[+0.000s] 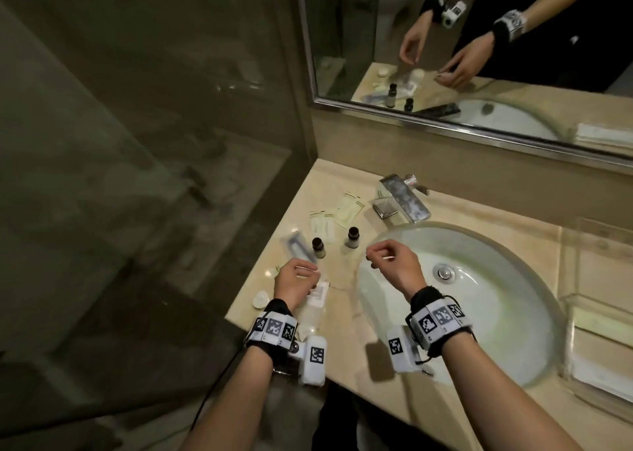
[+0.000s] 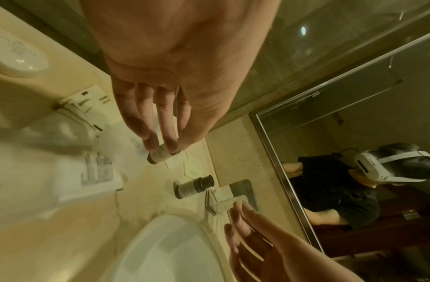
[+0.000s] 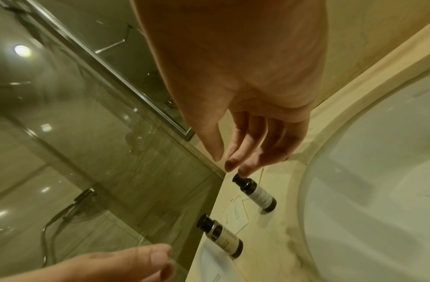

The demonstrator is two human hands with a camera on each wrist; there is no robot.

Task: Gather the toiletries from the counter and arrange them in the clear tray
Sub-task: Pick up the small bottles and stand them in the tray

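Two small dark-capped bottles, one on the left (image 1: pixel 318 247) (image 3: pixel 221 234) and one on the right (image 1: pixel 352 237) (image 3: pixel 256 192), stand on the beige counter (image 1: pixel 342 272) left of the sink. Flat sachets (image 1: pixel 346 210) lie behind them, and a clear-wrapped packet (image 1: pixel 296 243) lies to their left. My left hand (image 1: pixel 308 274) (image 2: pixel 165 147) hovers over white packets (image 1: pixel 318 294) at the counter's front, fingers relaxed and holding nothing. My right hand (image 1: pixel 373 255) (image 3: pixel 228 162) hangs over the basin's left rim, fingertips just above the right bottle's cap, also empty. The clear tray (image 1: pixel 589 305) sits at the far right.
The white sink basin (image 1: pixel 479 313) fills the space between the toiletries and the tray. A chrome faucet (image 1: pixel 406 198) stands behind it, below the wall mirror (image 1: pixel 479 56). A glass shower wall (image 1: pixel 171 176) borders the counter's left edge. A small round white item (image 1: pixel 260 299) lies near the front left corner.
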